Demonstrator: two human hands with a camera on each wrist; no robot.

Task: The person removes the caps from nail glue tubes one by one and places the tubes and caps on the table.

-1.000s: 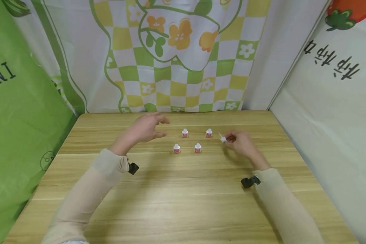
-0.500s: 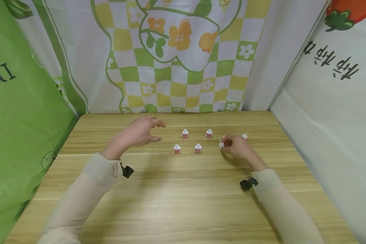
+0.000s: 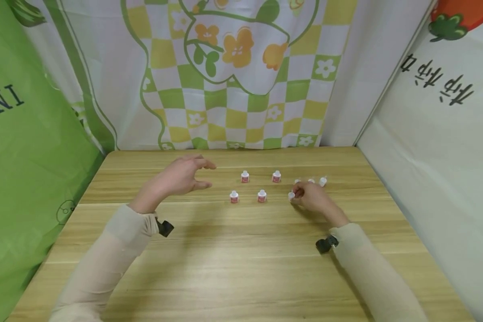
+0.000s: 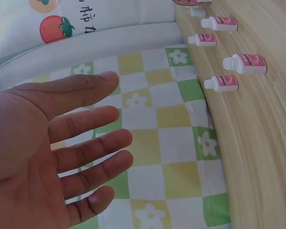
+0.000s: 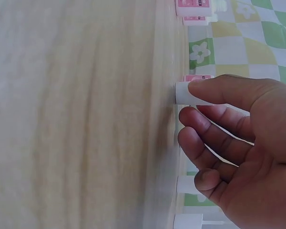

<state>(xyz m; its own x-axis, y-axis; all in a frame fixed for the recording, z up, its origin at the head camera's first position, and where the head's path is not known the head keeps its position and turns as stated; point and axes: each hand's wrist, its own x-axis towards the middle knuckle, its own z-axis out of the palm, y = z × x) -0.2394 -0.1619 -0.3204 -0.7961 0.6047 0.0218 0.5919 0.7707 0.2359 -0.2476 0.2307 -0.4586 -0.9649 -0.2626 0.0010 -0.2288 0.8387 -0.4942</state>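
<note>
My right hand (image 3: pixel 314 197) pinches a small white cap (image 3: pixel 291 196) between thumb and fingers, low at the tabletop. In the right wrist view this cap (image 5: pixel 182 93) has its flat end at the table surface. Several little white bottles with pink-red labels stand upright to the hand's left, among them a near bottle (image 3: pixel 262 197) and a far bottle (image 3: pixel 276 177). Other white caps stand just behind the right hand, one cap (image 3: pixel 323 181) with a thin stem pointing up. Left of the bottles my left hand (image 3: pixel 177 176) hovers with fingers spread, touching nothing; its palm (image 4: pixel 19 157) shows bare.
The wooden table (image 3: pixel 225 259) spreads out in front of me. A checked, flowered cloth (image 3: pixel 233 103) hangs along its back edge. A green sheet (image 3: pixel 32 147) borders the left side and a pale printed sheet (image 3: pixel 434 147) the right.
My right hand has moved nearer to me and lowered the cap to the table, uncovering the caps behind it. The left hand has drifted slightly left. The bottles stay put.
</note>
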